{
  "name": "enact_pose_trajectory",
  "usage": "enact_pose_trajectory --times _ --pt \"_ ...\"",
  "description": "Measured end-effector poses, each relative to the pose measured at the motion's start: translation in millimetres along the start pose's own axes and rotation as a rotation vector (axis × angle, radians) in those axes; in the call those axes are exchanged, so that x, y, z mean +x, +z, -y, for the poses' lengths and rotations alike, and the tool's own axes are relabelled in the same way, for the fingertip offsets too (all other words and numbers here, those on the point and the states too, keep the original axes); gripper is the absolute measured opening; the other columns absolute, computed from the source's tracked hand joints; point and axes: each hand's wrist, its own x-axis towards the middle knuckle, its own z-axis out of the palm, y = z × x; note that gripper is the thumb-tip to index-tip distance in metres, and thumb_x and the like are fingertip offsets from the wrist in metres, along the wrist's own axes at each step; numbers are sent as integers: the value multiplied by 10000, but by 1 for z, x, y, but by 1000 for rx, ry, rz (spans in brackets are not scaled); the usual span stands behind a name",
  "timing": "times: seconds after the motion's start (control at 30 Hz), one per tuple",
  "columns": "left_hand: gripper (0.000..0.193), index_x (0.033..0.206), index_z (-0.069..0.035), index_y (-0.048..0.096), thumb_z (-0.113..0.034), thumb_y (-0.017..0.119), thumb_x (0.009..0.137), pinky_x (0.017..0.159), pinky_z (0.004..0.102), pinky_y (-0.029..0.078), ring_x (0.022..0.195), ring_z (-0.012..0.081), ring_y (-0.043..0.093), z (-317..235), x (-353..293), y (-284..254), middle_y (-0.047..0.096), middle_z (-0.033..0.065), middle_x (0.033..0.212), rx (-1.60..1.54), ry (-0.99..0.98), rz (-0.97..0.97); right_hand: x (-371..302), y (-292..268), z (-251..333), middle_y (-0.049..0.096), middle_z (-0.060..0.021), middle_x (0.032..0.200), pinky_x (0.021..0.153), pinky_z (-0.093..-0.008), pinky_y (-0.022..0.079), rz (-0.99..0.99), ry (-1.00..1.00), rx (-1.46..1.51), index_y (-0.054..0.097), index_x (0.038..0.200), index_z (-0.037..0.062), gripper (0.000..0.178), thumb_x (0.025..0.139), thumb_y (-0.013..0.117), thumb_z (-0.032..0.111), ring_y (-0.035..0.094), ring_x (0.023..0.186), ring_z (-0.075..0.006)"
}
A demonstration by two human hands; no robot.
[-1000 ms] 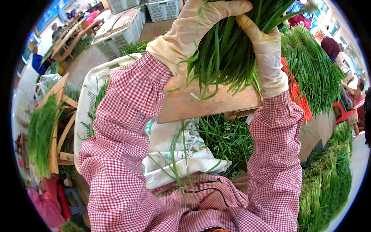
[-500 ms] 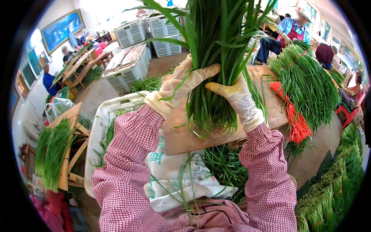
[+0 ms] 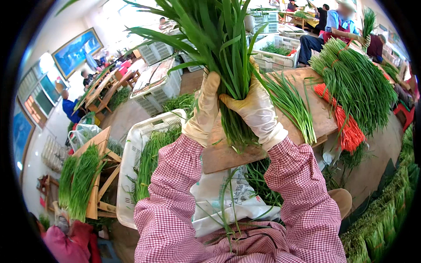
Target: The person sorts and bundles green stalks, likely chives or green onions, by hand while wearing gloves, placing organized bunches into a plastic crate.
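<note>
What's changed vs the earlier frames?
The camera view has tilted up. The green bundle's top now leans left; it stood straighter half a second ago. The left hand's thumb, then across the bundle's front, now points up along its left side. A co-worker's hand now shows a small bunch raised.

Same: right hand gripping the bundle, orange ties beside the tied pile.
</note>
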Motion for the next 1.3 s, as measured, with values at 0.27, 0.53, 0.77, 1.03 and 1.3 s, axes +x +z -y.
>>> enact_pose_trajectory --times 0.27,0.53,0.77,1.03,1.3 --pt "656 1193 -45 493 -149 832 641 859 278 460 982 152 557 -12 9 14 589 46 1088 288 -14 -45 -5 27 -8 473 -168 1223 863 -348 452 -178 -141 -25 314 1354 32 815 660 730 131 530 1064 -295" --pt "228 976 -27 642 -177 685 810 822 257 469 875 131 600 -53 -16 2 658 48 943 177 -290 -148 -22 80 -10 355 -234 1353 968 -510 315 -324 -242 -700 399 1310 29 600 779 607 216 400 1185 -382" --pt "371 1134 -25 589 -139 678 792 933 314 441 1013 180 582 -50 -25 -40 619 71 1105 23 -224 -100 -49 100 -2 236 -278 1412 1005 -554 266 -252 -349 -753 406 1294 44 749 618 709 157 276 1279 -443" --pt "412 1146 -23 546 -310 595 853 873 347 497 961 220 605 -41 -41 -54 618 144 1072 -35 -79 -206 -70 108 4 277 -224 1410 1018 -544 275 -39 -370 -686 439 1284 90 698 649 704 208 309 1266 -419" --pt "425 1099 -36 560 -361 622 832 849 423 531 882 240 634 -51 -34 -66 629 121 975 -46 17 -321 -65 -17 58 620 -131 1045 855 -387 444 180 -298 -356 613 1020 43 307 763 683 197 589 961 -317"
